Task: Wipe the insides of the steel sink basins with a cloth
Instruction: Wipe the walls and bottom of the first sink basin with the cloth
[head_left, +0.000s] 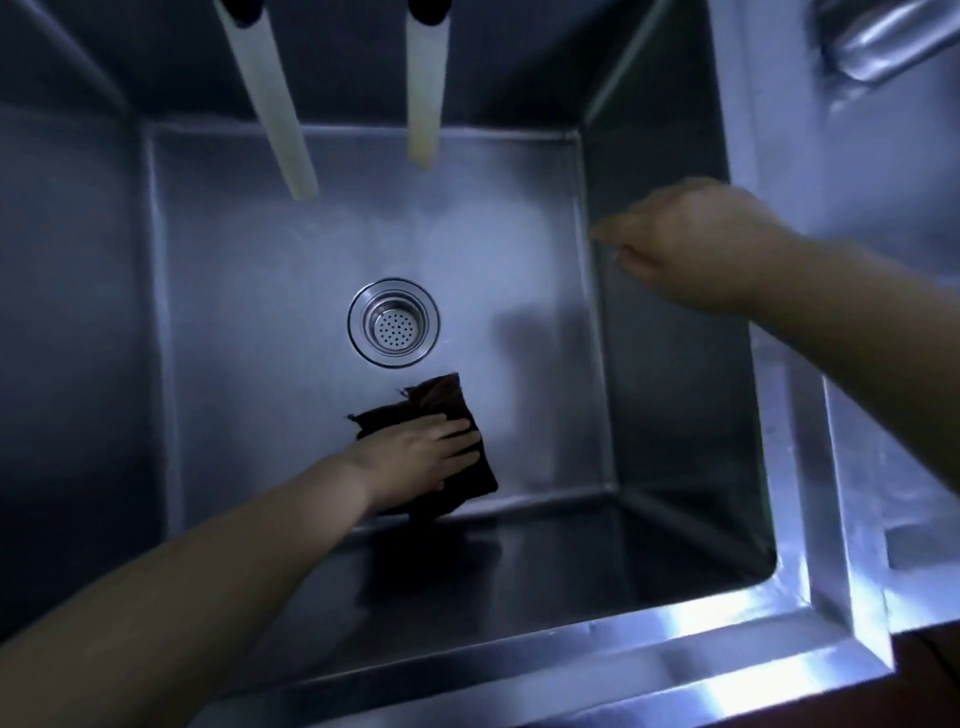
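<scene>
1. The steel sink basin (675, 631) holds a dark cloth (470, 470) on its floor, near the round drain (393, 323).
2. The left hand (415, 457) presses flat, straight fingers on the cloth.
3. The right hand (685, 244) hangs by the right wall, blurry; I cannot tell its fingers.

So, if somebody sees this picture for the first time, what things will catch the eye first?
Probably the left hand pressing a dark cloth flat on the floor of the steel sink basin, near the front wall. Just behind the cloth sits the round perforated drain in the middle of the floor. Two pale tubes hang down from above at the back, and the right hand reaches toward the right wall.
</scene>
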